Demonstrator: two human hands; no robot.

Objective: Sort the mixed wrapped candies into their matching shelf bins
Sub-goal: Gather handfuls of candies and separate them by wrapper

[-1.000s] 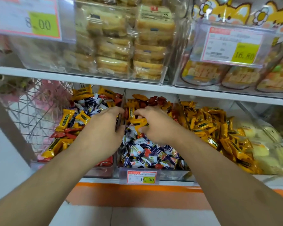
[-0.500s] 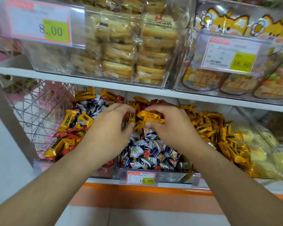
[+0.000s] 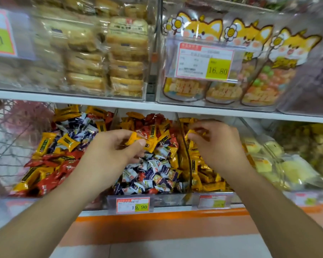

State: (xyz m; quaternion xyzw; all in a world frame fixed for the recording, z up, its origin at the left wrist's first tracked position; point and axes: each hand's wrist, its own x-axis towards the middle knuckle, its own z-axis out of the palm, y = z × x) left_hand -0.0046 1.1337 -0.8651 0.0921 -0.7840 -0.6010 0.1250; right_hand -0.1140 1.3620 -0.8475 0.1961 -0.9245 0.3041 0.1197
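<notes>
Two hands, each pinching yellow candies: left hand at frame centre, right hand over the yellow bin; loose pinches risk drops into wrong bins

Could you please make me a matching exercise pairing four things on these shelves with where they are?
Things:
1. left hand
2. right hand
3. 19.90 price tag
4. 16.80 price tag

Places:
A. on the upper shelf bin with fox-print bags
B. over the all-yellow candy bin
C. on the front of the middle bin
D. over the middle bin, pinching a yellow candy

Pairs: 1-D, 2-B, 3-C, 4-A
</notes>
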